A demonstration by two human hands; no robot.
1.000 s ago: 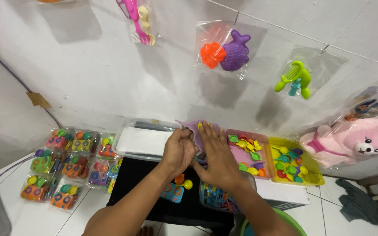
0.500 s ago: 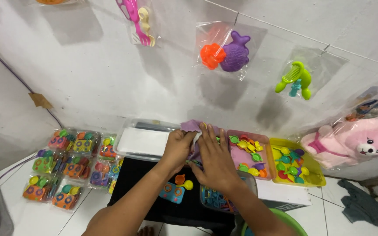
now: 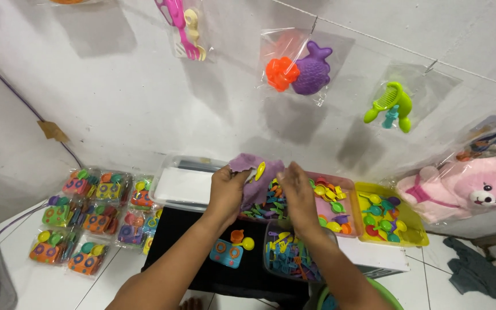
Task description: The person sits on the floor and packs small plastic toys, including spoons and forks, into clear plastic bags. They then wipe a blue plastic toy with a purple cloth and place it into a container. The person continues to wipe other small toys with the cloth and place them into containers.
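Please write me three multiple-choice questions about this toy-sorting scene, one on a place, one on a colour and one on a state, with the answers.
1. Where does the blue toy stove piece lie?
A. on the black surface below the hands
B. inside the yellow tray
C. hanging on the wall

2. What colour is the tray at the far right of the row?
A. yellow
B. black
C. white

3. What is the left hand doing?
A. resting flat on the floor
B. gripping a purple piece with a small yellow spoon
C. reaching into the pink plush's bag

Answers:
1. A: the stove piece sits on the black surface, beside an orange cup and a yellow spoon.
2. A: its rim and floor are yellow, next to the pink tray.
3. B: its fingers close on the purple piece, with the right hand alongside.
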